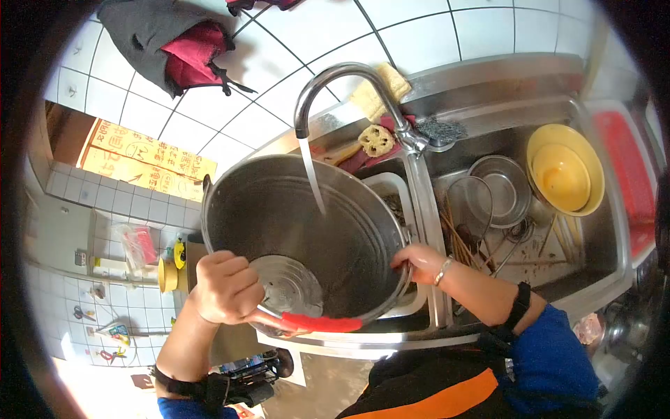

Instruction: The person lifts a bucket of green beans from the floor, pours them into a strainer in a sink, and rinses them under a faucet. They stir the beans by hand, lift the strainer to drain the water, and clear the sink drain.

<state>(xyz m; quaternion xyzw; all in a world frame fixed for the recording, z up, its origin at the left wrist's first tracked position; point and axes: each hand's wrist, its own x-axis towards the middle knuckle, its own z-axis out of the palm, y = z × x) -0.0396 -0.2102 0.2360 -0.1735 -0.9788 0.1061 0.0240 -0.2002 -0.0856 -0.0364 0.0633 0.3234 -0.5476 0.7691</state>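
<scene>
A large steel pot (349, 237) is tilted toward me under the curved tap (335, 77), and a stream of water (313, 174) runs into it. My left hand (225, 288) grips the pot's near rim and also holds a tool with a red handle (322, 323) that lies along the rim. My right hand (419, 261) holds the pot's rim on the right side. The pot hangs over the left basin of the sink.
The right basin (593, 265) holds stacked yellow bowls (564, 171), a steel bowl (500, 188), chopsticks and wire utensils. Sponges and a loofah slice (375, 140) lie behind the tap. A red tray (631, 174) stands far right. Cloths (174, 45) hang on the tiled wall.
</scene>
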